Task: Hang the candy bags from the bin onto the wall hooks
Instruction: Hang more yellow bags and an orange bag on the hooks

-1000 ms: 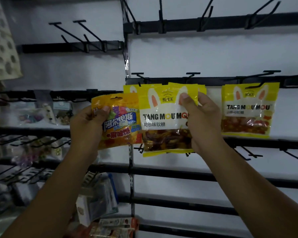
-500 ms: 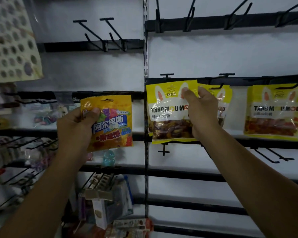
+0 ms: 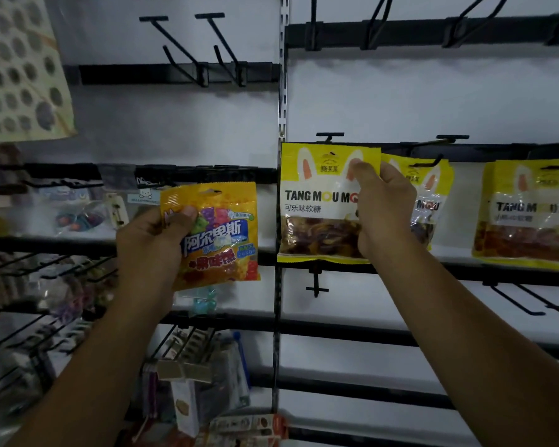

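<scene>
Nearest, my left hand (image 3: 152, 243) grips an orange candy bag (image 3: 220, 233), with the thumb across its front and the fingers curled behind. I hold it in front of the display wall (image 3: 433, 98), on no hook. Beyond it, my right hand (image 3: 384, 211) pinches the upper right edge of a yellow candy bag (image 3: 317, 201) between thumb and fingers. The bag's top lies just beneath the T-shaped tip of a black hook (image 3: 329, 135). I cannot tell whether the hanging hole is on the prong yet. I judge that hanging this yellow bag is the step in hand. Next, its hole must meet the prong and slide back. Farther right, hanging bags (image 3: 530, 214) fill the same rail. The bin is out of view.
</scene>
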The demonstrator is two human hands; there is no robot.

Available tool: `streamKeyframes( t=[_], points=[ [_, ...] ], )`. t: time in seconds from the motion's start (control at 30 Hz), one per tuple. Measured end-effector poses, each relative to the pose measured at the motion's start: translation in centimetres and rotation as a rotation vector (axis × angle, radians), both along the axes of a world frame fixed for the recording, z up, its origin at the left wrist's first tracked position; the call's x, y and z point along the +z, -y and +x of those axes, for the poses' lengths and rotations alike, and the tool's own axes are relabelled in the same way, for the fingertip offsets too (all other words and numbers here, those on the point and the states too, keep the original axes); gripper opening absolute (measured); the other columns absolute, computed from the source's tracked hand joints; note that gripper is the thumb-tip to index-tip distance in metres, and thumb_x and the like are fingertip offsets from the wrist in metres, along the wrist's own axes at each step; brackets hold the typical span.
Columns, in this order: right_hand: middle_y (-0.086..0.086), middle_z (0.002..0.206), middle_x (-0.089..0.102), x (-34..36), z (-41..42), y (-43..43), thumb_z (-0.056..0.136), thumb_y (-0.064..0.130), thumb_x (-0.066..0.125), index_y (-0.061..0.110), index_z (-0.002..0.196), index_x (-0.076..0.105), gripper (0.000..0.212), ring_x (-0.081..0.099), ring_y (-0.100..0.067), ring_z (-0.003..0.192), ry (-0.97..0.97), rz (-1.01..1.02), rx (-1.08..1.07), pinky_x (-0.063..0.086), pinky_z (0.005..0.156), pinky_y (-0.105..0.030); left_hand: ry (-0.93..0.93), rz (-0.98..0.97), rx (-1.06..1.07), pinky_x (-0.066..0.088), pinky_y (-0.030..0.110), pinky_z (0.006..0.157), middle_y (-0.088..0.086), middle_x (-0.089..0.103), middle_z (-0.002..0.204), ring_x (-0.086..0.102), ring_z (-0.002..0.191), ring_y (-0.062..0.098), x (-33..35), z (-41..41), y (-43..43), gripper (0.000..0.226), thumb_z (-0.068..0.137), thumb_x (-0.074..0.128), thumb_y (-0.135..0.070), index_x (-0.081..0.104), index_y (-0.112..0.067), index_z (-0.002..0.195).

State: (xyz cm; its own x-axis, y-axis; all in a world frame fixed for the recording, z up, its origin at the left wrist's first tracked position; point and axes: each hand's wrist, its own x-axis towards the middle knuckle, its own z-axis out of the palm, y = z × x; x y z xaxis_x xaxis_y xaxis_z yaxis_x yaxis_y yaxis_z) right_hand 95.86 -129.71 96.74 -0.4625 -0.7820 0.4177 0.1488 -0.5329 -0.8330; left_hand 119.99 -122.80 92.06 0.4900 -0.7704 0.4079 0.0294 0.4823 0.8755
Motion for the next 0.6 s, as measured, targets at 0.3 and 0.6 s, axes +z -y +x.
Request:
streamKeyframes(
  t=[0.3, 0.6],
  points=[
    [0.005, 0.049, 0.031, 0.2, 0.3, 0.1, 0.086, 0.026, 0.071, 0.02, 0.051, 0.049, 0.041, 0.032, -0.014, 0.049, -0.06, -0.08, -0.048, 0.029, 0.045, -0.018, 0.016, -0.022, -0.02, 0.058, 0.055, 0.079, -0.004, 0.075, 0.08, 0.072, 0.079, 0.02, -0.4, -0.1, 0.9, 0.015, 0.091, 0.068, -0.022, 0.072, -0.023, 0.076],
    [0.002, 0.048, 0.032, 0.3, 0.3, 1.2, 0.083, 0.022, 0.068, 0.011, 0.062, 0.056, 0.026, 0.029, -0.014, 0.045, -0.06, -0.039, -0.091, 0.029, 0.049, -0.025, 0.014, -0.013, -0.037, 0.058, 0.057, 0.075, -0.004, 0.076, 0.078, 0.073, 0.079, 0.022, -0.4, -0.7, 1.3, 0.018, 0.09, 0.069, -0.024, 0.073, -0.027, 0.073]
  ],
)
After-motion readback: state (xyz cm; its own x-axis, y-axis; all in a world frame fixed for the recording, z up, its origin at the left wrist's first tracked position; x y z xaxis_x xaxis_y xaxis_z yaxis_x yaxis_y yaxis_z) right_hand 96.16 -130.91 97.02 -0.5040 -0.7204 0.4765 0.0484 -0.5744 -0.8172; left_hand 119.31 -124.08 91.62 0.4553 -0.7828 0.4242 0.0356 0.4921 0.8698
